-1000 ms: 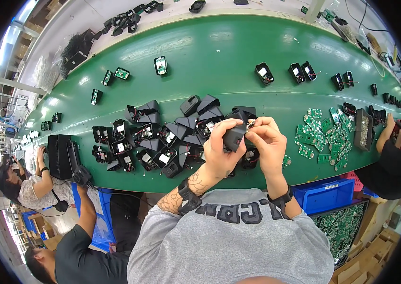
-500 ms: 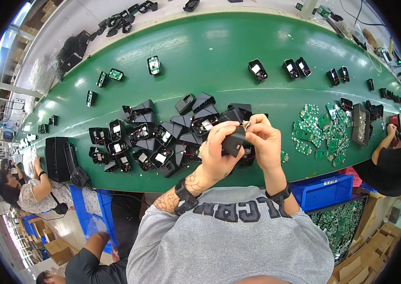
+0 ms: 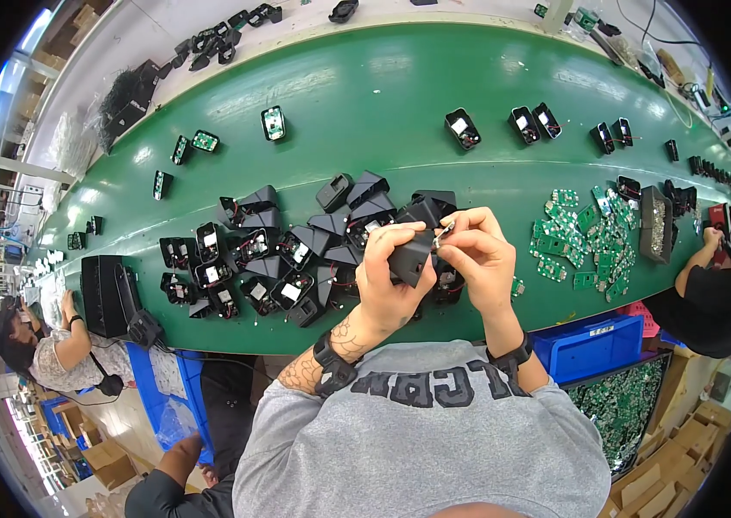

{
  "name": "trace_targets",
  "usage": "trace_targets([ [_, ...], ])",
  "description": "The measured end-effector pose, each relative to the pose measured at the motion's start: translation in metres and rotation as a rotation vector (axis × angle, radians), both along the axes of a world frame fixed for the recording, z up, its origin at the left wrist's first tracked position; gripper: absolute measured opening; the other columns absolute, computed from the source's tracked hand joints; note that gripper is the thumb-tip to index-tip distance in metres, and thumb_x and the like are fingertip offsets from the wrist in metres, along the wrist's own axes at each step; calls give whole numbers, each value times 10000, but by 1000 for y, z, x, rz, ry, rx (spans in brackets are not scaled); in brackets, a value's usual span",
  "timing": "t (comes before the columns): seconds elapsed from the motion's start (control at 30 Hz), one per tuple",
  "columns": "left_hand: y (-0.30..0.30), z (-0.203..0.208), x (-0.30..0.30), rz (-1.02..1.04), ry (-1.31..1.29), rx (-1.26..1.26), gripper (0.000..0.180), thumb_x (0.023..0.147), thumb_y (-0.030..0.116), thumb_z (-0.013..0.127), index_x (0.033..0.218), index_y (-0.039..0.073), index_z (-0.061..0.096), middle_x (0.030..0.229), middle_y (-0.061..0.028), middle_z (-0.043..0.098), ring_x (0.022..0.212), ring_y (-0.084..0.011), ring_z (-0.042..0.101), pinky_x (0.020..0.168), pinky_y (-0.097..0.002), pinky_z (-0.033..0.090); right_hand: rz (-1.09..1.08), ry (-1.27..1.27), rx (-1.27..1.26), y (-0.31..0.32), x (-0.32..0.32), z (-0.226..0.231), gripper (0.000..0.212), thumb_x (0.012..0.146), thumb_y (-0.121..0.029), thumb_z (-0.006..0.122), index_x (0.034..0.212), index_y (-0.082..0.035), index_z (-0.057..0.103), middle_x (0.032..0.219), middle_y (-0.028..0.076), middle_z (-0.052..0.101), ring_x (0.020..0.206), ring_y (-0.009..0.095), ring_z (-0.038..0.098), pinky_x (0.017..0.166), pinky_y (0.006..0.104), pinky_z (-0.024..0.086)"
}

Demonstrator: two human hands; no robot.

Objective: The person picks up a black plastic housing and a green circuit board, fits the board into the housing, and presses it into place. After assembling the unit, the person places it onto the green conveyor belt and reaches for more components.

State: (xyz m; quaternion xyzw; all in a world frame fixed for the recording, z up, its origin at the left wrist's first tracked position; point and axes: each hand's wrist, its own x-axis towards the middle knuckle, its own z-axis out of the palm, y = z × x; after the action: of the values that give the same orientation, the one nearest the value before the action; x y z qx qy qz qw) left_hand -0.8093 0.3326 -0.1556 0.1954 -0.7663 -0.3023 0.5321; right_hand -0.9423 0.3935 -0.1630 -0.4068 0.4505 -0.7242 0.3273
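Note:
My left hand point(image 3: 389, 268) is wrapped round a black plastic housing point(image 3: 412, 257), tilted above the near side of the green table. At the housing's upper edge, my right hand point(image 3: 479, 255) pinches a small pale, shiny piece point(image 3: 444, 232) between thumb and forefinger; its exact kind is too small to make out. The inside of the housing is hidden from this view. Close to my left hand, a pile of similar black housings point(image 3: 298, 250) spreads leftward, several showing white parts and red wires inside.
Loose green circuit boards point(image 3: 590, 237) lie right of my hands, beside a grey bin of small parts point(image 3: 657, 226). Spaced-out housings point(image 3: 463, 129) stand on the far part of the green table point(image 3: 365, 112). A blue crate point(image 3: 590, 352) sits below the front edge. Co-workers are at both ends.
My left hand and the housing have shifted slightly left and tilted. More of the small shiny piece shows at my right fingertips. The far housings sit a little further left in the picture.

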Motion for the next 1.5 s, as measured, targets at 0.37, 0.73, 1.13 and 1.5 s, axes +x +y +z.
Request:
trace_targets([
  [0.37,-6,14,7,-124,-131,-127,517,738,-42,700,1164,25,414,1061,-210,624,942,-294,631,825,-384,510,94,-6,1,4,-7,2,86,777,34,713,841,25,657,994,68,496,1026,209,557,865,324,480],
  [0.73,1,11,1,-97,-133,-102,523,720,-52,703,1153,15,420,1039,-205,633,913,-287,639,822,-380,502,153,-177,44,7,-8,-1,59,804,55,686,845,39,647,1015,60,474,1024,196,578,846,307,532],
  [1.13,4,-1,-3,-104,13,87,530,719,-5,733,1154,10,431,1004,-157,632,854,-249,658,740,-340,548,194,-115,62,11,-17,-11,101,761,64,714,855,33,695,995,64,505,935,164,570,819,297,532],
  [1.5,0,15,-1,-177,-90,9,517,767,-79,657,1189,10,371,1005,-188,619,750,-172,650,670,-291,548,215,-338,76,10,-13,-3,322,738,85,728,991,-9,554,1071,96,578,1011,175,585,867,319,530],
])
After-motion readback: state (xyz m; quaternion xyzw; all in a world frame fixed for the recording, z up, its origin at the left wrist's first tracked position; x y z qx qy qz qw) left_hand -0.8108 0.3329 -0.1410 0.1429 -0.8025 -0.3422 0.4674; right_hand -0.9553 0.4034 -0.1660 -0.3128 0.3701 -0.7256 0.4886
